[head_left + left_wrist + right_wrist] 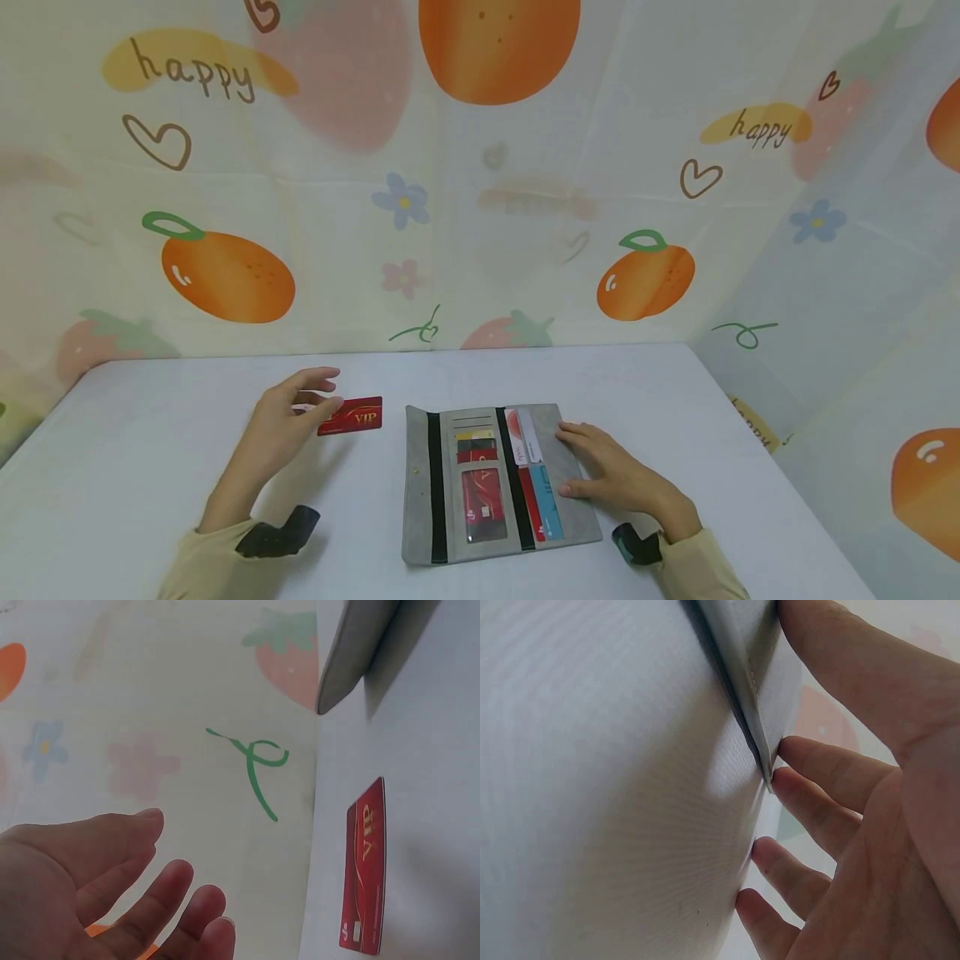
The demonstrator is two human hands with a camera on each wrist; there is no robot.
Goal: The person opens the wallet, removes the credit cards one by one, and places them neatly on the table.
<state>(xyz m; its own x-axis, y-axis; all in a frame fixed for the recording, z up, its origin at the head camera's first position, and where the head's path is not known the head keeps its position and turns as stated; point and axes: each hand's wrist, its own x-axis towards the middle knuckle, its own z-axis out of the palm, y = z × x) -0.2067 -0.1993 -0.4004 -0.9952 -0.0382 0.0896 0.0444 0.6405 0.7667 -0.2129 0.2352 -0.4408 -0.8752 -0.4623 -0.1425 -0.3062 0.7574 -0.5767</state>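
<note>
A red VIP card [360, 415] lies on the white tabletop [150, 467], off to the left of an opened grey wallet [577, 508]. The person's left hand [283, 423] is above the card's left end; from the head view the thumb overlaps that end, but the left wrist view shows the whole card uncovered and a gap beside the hand. Its fingers are loosely bent and spread, with nothing gripped between them.

The right hand [618, 471] rests at the wallet's right edge, fingers and thumb apart, reaching over the border onto the grey cover without closing round it. From the right wrist view, I can't be quite sure which of the lower fingertips meet the wallet and which only the table.

The wallet lies spread open, crossed by two black bands [437, 492]. Between them a clear window pocket [483, 504] shows a red card inside, with a yellow edge above it. Right of the second band, slots hold whitish cards [529, 435], a red one [532, 504] and a blue one [547, 502].

Behind the table hangs a pale cloth [337, 250] printed with oranges, strawberries, flowers and the word "happy".
</note>
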